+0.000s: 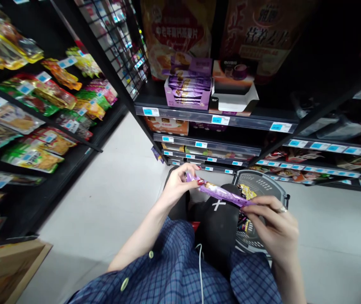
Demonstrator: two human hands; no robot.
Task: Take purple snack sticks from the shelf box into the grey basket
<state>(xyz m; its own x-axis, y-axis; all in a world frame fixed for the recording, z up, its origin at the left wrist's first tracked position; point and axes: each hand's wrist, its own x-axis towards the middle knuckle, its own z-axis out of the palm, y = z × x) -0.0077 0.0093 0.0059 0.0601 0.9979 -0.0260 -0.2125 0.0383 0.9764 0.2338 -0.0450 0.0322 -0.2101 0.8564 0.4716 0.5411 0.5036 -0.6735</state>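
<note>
A long, thin purple sachet [221, 193] is stretched between my two hands, above my dark trousers. My left hand [180, 181] pinches its left end between thumb and fingers. The other end is pinched by my right hand [272, 219], which wears a ring. The sachet slopes slightly down to the right. On the shelf ahead, an open purple display box [188, 98] holds several similar purple sachets. Beside it stands an open brown-and-white carton [234, 101]. Below my right hand, a grey basket [283, 190] on the floor contains yellow and dark packets, partly hidden by my arm.
Black shelves with price tags [220, 120] rise in front, with large oatmeal bags [179, 33] behind the boxes. At left, a slanted rack carries bagged snacks [33, 147]. A cardboard box [12, 270] sits at lower left. Pale floor [120, 169] runs between the racks.
</note>
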